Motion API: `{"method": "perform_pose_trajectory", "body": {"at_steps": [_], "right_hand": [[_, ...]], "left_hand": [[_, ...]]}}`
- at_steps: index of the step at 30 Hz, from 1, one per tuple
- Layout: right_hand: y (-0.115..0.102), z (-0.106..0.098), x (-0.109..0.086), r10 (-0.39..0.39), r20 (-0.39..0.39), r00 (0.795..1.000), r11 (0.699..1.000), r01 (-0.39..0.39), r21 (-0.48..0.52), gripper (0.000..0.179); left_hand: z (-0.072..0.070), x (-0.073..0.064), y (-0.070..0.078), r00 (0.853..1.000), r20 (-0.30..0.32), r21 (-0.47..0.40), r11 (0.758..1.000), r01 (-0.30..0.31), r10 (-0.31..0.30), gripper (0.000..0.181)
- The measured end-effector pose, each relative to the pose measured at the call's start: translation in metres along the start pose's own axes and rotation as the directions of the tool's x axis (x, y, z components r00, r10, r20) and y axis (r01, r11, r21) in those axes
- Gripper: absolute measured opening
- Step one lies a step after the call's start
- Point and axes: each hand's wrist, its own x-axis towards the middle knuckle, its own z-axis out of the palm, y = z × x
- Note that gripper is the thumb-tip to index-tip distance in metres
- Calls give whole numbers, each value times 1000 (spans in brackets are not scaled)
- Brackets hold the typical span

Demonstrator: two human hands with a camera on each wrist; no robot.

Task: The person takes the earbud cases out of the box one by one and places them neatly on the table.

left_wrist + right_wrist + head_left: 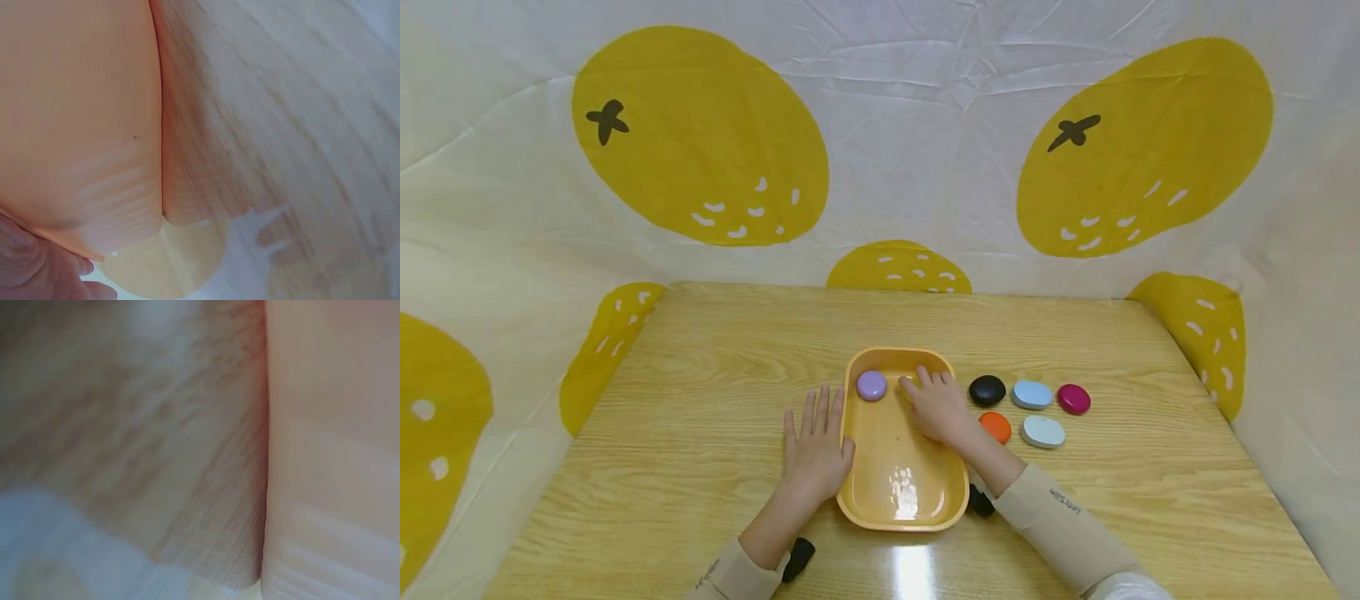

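Observation:
An orange-yellow tray (902, 528) stands on the table. A smooth, round purple piece (872, 386) lies inside, near its far left corner. My right hand (938, 408) reaches over the right rim, its thumb and fingers around a small yellow piece (913, 382) at the far end of the tray; the hand covers most of that piece. Along the left wall rests my left hand (817, 457), fingers straight and thumb against the rim. In the left wrist view, part of the left hand (40, 265) touches the tray's edge. The right wrist view shows only the tray wall (331, 450) and table.
Right of the tray lie a black piece (987, 391), a blue one (1032, 395), a magenta one (1074, 399), an orange one (996, 427) and a pale blue one (1043, 432). A patterned cloth (917, 150) hangs behind the wooden table (715, 367).

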Motion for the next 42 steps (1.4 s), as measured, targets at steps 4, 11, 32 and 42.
{"method": "perform_pose_trajectory", "body": {"at_steps": [4,11,32,42], "right_hand": [[0,1,0,-7,-51,999,999,9,33,28],[3,4,-3,-30,-178,984,994,48,99,26],[87,-26,-81,249,-383,890,891,-56,450,31],[126,-1,-126,419,-330,846,846,-231,481,30]], "left_hand": [[0,0,0,1000,1,3,1000,2,-2,67],[1,0,0,1000,-3,6,1000,7,-7,68],[1,0,0,1000,-30,-10,1000,-1,1,67],[3,0,0,999,-38,-16,1000,-1,1,67]]}}
